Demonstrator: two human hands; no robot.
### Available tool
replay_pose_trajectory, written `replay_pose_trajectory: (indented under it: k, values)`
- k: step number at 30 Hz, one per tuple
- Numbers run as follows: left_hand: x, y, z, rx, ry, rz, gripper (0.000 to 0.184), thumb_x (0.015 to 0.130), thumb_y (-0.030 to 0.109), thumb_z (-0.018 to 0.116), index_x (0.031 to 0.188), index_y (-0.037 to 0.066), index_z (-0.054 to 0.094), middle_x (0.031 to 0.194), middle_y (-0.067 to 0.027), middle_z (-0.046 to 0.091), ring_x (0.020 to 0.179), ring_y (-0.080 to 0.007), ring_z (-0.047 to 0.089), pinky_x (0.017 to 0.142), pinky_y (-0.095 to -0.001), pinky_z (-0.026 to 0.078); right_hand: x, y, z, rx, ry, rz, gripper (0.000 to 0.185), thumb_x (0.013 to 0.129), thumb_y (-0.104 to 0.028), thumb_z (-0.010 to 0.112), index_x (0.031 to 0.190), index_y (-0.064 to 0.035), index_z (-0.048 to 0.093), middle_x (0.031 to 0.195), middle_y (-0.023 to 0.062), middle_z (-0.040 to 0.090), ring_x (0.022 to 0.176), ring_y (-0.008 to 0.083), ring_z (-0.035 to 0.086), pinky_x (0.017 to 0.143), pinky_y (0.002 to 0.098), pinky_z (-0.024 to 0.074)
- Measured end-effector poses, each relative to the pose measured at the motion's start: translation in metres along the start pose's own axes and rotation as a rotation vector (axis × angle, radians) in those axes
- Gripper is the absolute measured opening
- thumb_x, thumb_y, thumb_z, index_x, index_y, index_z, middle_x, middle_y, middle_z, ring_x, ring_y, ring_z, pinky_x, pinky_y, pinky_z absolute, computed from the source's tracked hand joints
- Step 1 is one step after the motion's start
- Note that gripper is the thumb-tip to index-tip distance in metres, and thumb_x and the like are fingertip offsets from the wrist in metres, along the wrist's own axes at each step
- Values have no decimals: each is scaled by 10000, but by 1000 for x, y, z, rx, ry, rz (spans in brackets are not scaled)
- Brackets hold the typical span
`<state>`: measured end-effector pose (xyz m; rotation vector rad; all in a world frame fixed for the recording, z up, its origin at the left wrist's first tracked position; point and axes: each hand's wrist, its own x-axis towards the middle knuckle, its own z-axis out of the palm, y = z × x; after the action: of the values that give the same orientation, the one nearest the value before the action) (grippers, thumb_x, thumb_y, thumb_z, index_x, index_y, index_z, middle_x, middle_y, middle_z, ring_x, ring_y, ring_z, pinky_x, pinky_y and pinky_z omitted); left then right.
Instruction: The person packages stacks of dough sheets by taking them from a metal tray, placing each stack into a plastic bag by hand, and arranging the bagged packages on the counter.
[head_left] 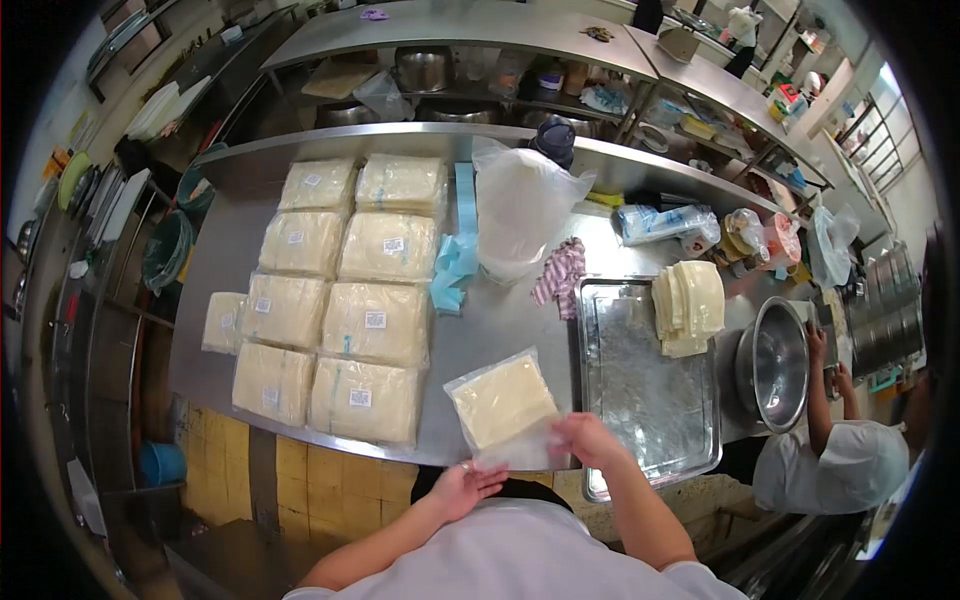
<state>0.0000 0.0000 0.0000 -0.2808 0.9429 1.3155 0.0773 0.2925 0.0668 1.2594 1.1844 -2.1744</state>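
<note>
A clear plastic bag point(532, 447) with a flat stack of pale square sheets point(497, 403) inside lies tilted near the front edge of the steel table. Its loose open end points toward me. My right hand point(588, 441) has its fingers closed on the right corner of that end, slightly blurred. At the left corner, my left hand point(465, 490) is turned palm up with fingers stretched out, touching or just beside the plastic. On the left stand packed bags of sheets point(375, 322) with white labels, in two columns. Unbagged sheets point(688, 305) rest on a metal tray point(650, 400) at right.
A large plastic sack point(525, 215) stands mid-table beside a blue strip point(455, 265) and a striped cloth point(560, 275). A steel bowl point(775, 365) sits at right, near a co-worker in a white shirt point(835, 465). Plastic-wrapped packs point(665, 224) lie along the back.
</note>
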Motion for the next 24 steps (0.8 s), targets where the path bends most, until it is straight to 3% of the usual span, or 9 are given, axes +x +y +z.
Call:
replay_pose_trajectory:
  k: [2, 5, 6, 10, 11, 14, 18, 20, 24]
  values:
    - [-13, -3, 26, 225, -54, 199, 432, 973, 353, 657, 1336, 118, 654, 1544, -174, 513, 1465, -336, 434, 1210, -504, 324, -18, -11, 13, 241, 1, -133, 449, 945, -116, 678, 1338, 80, 584, 1203, 112, 706, 1019, 194, 687, 858, 320, 580]
    - [-5, 48, 44, 676, -87, 582, 345, 1005, 275, 615, 1236, 37, 710, 1508, -189, 548, 1448, -340, 456, 1184, -501, 367, 48, -21, 11, 21, 29, -324, 523, 927, -158, 724, 1368, 70, 557, 1222, 196, 698, 1006, 325, 710, 880, 402, 584]
    - [-14, 53, 66, 1217, -51, 829, 478, 1008, 309, 594, 1369, -4, 608, 1578, -190, 460, 1511, -371, 344, 1232, -543, 260, 42, -14, 8, -290, 179, -443, 533, 919, -179, 733, 1357, 73, 562, 1200, 215, 696, 1003, 336, 708, 881, 403, 580]
    - [27, 67, 59, 1932, 321, 932, 845, 934, 409, 684, 1569, -13, 319, 1661, -203, 287, 1546, -409, 229, 1246, -560, 204, 51, -6, 31, -1081, 682, -884, 512, 887, -241, 761, 1251, 88, 615, 1070, 265, 697, 954, 382, 699, 873, 416, 566]
    - [29, 70, 57, 1935, 330, 940, 841, 934, 415, 683, 1565, -14, 328, 1656, -204, 296, 1544, -410, 236, 1244, -561, 207, 53, -5, 36, -1165, 794, -970, 494, 880, -252, 766, 1209, 93, 636, 1026, 270, 699, 932, 394, 697, 868, 422, 563]
    - [26, 72, 60, 1930, 363, 941, 840, 932, 434, 684, 1556, -16, 346, 1646, -206, 313, 1537, -407, 253, 1241, -563, 216, 72, -9, 36, -984, 665, -618, 337, 896, -207, 748, 1079, 65, 672, 839, 187, 690, 696, 312, 680, 660, 414, 571]
    - [24, 77, 59, 1730, 410, 1015, 860, 904, 404, 725, 1551, -24, 353, 1628, -210, 346, 1518, -392, 304, 1235, -539, 243, 49, -42, 51, -382, 115, -218, 262, 935, -191, 724, 1077, 17, 649, 748, 78, 633, 440, 134, 531, 363, 307, 391]
    - [23, 89, 57, 1452, 442, 1140, 798, 882, 306, 764, 1508, -36, 408, 1531, -236, 476, 1397, -414, 482, 1146, -489, 399, 22, -57, 83, -392, 65, -291, 264, 944, -184, 718, 1080, 26, 633, 748, 82, 635, 439, 144, 534, 368, 311, 404]
    - [17, 127, 29, 808, 417, 751, 582, 953, 232, 704, 1443, 10, 481, 1386, -191, 611, 1158, -346, 671, 973, -449, 552, -25, -95, 137, -152, -117, -435, 264, 946, -139, 718, 1122, 21, 605, 886, 117, 698, 630, 187, 653, 532, 334, 529]
